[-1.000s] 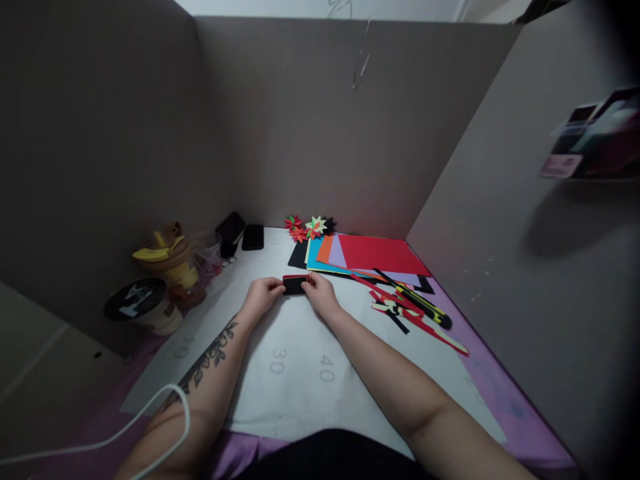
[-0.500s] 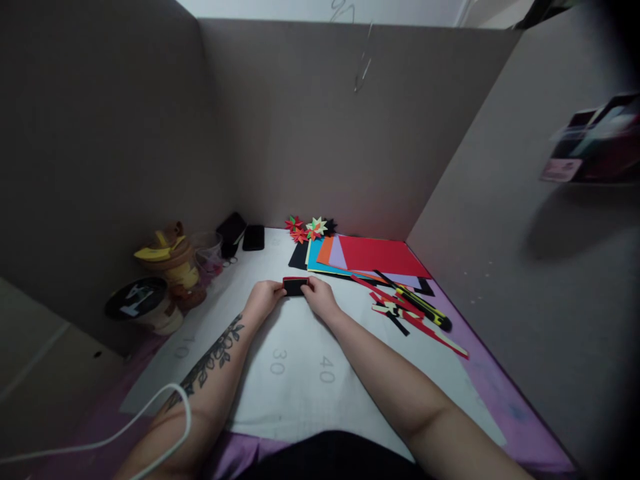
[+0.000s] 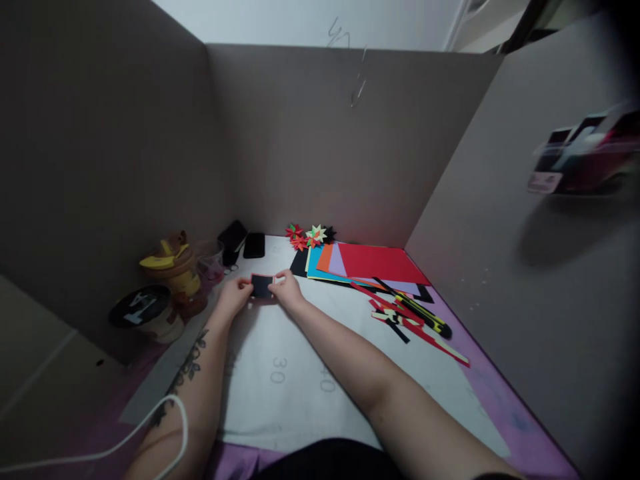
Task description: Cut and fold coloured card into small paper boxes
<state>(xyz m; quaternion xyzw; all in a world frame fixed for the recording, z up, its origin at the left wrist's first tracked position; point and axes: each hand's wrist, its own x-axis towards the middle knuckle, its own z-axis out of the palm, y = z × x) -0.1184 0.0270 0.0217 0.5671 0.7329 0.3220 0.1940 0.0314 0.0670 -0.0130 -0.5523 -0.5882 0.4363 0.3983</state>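
Note:
Both hands pinch a small folded piece of black paper with a red edge [image 3: 261, 285] just above the white cutting mat [image 3: 300, 387]. My left hand [image 3: 233, 297] grips its left end, and my right hand [image 3: 287, 290] grips its right end. The piece sits toward the left of the mat, near the cups. Beyond it lies a fan of coloured paper sheets [image 3: 365, 262], red on top, and several folded paper stars [image 3: 307, 235] rest by the back wall.
Loose red, black and pale strips [image 3: 410, 327] and a yellow-black utility knife [image 3: 423, 315] lie to the right. A yellow-lidded cup [image 3: 173, 272], a dark-lidded tub [image 3: 140, 308], a clear cup [image 3: 211, 261] and a phone [image 3: 254, 245] stand at the left. Cardboard walls enclose three sides.
Both hands have carried the folded piece leftward toward the cups. The camera has tilted, so the back wall's top shows more.

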